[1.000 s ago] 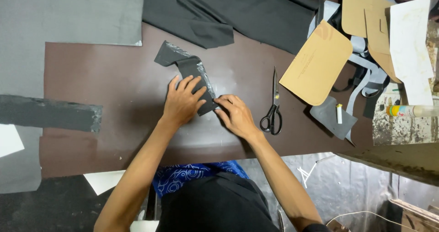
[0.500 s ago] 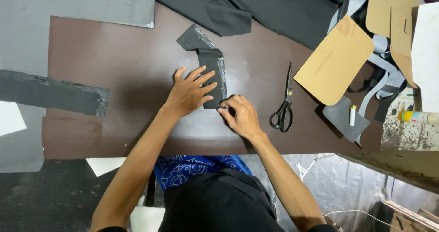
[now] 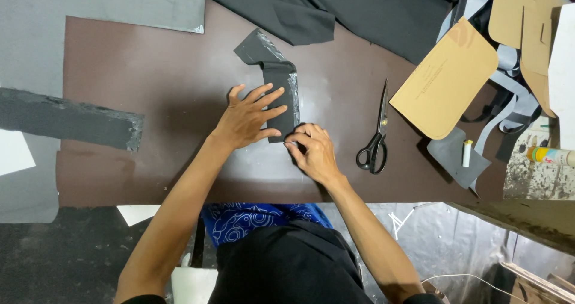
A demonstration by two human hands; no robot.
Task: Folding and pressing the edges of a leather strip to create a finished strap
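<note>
The left hand (image 3: 248, 117) is lying flat and open on the dark grey fabric piece (image 3: 277, 79), while the right hand (image 3: 312, 153) is pinching its lower corner near the front edge of the brown surface (image 3: 150, 100).

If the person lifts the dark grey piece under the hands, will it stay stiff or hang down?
The dark grey piece probably flops: it already bends and lies folded on the brown table. It looks thin, so likely light. The left hand presses it flat while the right hand pinches its lower edge, suggesting it shifts or springs open easily.
</note>
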